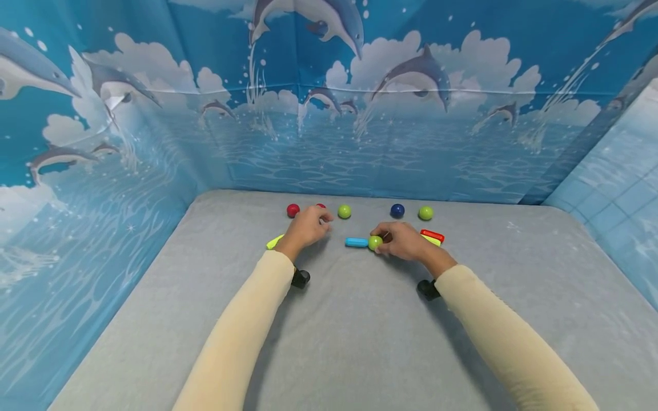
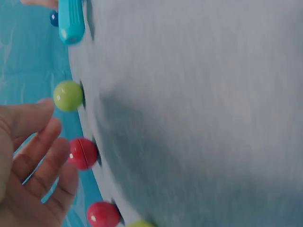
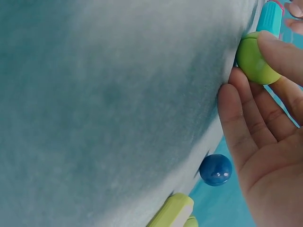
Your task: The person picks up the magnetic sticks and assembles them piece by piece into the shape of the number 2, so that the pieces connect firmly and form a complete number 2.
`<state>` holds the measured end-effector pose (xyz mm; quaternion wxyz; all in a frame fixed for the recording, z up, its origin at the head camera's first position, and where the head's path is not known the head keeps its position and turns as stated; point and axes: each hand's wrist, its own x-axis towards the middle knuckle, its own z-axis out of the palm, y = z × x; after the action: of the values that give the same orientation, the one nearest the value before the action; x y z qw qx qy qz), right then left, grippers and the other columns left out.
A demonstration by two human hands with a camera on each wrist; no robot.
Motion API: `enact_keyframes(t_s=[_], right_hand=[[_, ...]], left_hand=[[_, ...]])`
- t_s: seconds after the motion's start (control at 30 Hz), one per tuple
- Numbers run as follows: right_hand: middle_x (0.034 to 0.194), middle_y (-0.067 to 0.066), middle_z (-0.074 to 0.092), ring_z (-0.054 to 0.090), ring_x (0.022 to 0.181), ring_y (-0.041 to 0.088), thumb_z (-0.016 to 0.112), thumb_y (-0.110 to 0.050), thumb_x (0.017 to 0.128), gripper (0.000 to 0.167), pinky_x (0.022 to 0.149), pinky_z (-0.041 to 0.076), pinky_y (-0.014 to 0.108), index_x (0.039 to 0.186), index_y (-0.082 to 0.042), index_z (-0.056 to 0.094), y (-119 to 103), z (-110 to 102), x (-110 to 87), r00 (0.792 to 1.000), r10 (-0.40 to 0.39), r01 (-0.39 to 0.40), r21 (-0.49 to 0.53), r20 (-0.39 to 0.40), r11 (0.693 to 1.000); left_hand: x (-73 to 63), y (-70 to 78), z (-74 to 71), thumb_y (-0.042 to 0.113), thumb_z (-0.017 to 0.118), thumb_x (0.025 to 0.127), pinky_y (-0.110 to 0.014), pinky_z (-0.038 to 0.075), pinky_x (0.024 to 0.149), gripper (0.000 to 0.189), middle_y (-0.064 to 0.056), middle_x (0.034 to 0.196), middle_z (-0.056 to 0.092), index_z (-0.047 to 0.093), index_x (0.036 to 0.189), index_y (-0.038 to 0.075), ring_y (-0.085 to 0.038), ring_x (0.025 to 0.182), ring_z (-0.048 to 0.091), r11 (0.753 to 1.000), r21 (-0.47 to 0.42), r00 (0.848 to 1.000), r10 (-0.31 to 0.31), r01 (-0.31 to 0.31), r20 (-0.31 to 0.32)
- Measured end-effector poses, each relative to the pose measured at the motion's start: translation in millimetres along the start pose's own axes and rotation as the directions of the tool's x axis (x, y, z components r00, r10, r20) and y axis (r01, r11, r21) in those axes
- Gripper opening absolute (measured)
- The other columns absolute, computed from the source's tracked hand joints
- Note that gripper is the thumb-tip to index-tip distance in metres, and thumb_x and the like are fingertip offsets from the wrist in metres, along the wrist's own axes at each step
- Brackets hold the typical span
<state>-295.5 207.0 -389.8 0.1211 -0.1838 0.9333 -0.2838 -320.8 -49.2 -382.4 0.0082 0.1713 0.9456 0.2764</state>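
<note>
My right hand [image 1: 403,240] pinches a glossy green ball [image 1: 376,243] between thumb and fingers. In the head view the ball sits against the right end of a short blue ribbed handle [image 1: 356,242], lined up with it. The right wrist view has the same ball [image 3: 255,59] with the thumb over its side and the blue handle [image 3: 271,19] just beyond. My left hand [image 1: 307,225] hovers over the bed-like surface with fingers loosely bent and nothing in them. Near its fingers are a red ball [image 2: 83,153] and a second green ball [image 2: 68,96].
Along the back edge are another red ball [image 1: 293,210], a dark blue ball [image 1: 397,210] and a further green ball [image 1: 425,213]. A red handle [image 1: 432,235] and a yellow-green handle [image 1: 430,241] lie by my right wrist; another yellow-green handle [image 1: 274,242] is beside my left.
</note>
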Motion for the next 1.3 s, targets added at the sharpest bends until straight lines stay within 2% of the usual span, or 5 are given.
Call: enact_keyframes(t_s=[0.23, 0.63, 0.8, 1.03, 1.3], right_hand=[[0.118, 0.014, 0.068, 0.064, 0.107, 0.027, 0.069, -0.014, 0.092, 0.033, 0.078, 0.055, 0.032, 0.125, -0.008, 0.065, -0.1, -0.4, 0.2, 1.000, -0.001, 0.001, -0.005, 0.009, 1.000], [0.116, 0.015, 0.068, 0.064, 0.105, 0.028, 0.070, -0.012, 0.091, 0.031, 0.077, 0.056, 0.031, 0.122, -0.006, 0.065, 1.0, 1.0, 0.4, 0.999, -0.044, 0.044, -0.007, -0.010, 0.999], [0.116, 0.014, 0.068, 0.064, 0.105, 0.027, 0.070, -0.013, 0.092, 0.031, 0.078, 0.055, 0.032, 0.122, -0.007, 0.065, 0.5, 1.3, 1.0, 0.999, -0.035, 0.035, -0.011, -0.008, 0.999], [0.119, 0.014, 0.067, 0.064, 0.109, 0.027, 0.070, -0.014, 0.092, 0.033, 0.082, 0.055, 0.035, 0.124, -0.008, 0.065, -1.4, 1.4, 2.7, 1.000, -0.004, 0.004, -0.007, 0.005, 1.000], [0.120, 0.014, 0.067, 0.064, 0.110, 0.027, 0.070, -0.014, 0.092, 0.033, 0.082, 0.056, 0.035, 0.124, -0.008, 0.065, -1.6, 2.4, 1.9, 1.000, 0.002, -0.002, -0.008, -0.003, 1.000]], left_hand=[[4.0, -11.7, -1.5, 0.010, 0.067, 0.092, -0.042, 0.045, 0.110, 0.035, -0.009, 0.135, 0.058, 0.065, 0.127, 0.007, -0.027, 0.129, 0.054, 0.998, 0.052, 0.996, -0.015, 0.019, -0.089], [20.9, -21.8, -4.7, 0.015, 0.061, 0.097, -0.046, 0.034, 0.119, 0.066, -0.009, 0.163, 0.027, 0.031, 0.156, 0.015, -0.028, 0.150, 0.031, 0.988, 0.137, 0.991, -0.089, 0.075, 0.100], [23.2, -24.0, -2.2, 0.013, 0.063, 0.096, -0.043, 0.039, 0.116, 0.052, -0.010, 0.152, 0.045, 0.049, 0.147, 0.014, -0.027, 0.141, 0.044, 0.990, 0.086, 0.992, -0.114, 0.109, 0.052], [20.1, -25.4, 0.7, 0.010, 0.071, 0.090, -0.038, 0.049, 0.090, 0.012, -0.011, 0.107, 0.063, 0.063, 0.099, 0.006, -0.024, 0.101, 0.055, 0.995, 0.023, 0.989, -0.098, 0.101, -0.109], [19.3, -22.6, 5.2, 0.005, 0.067, 0.091, -0.044, 0.044, 0.110, 0.034, -0.012, 0.133, 0.060, 0.067, 0.125, 0.010, -0.028, 0.127, 0.054, 0.995, -0.001, 0.991, -0.097, 0.097, -0.094]])
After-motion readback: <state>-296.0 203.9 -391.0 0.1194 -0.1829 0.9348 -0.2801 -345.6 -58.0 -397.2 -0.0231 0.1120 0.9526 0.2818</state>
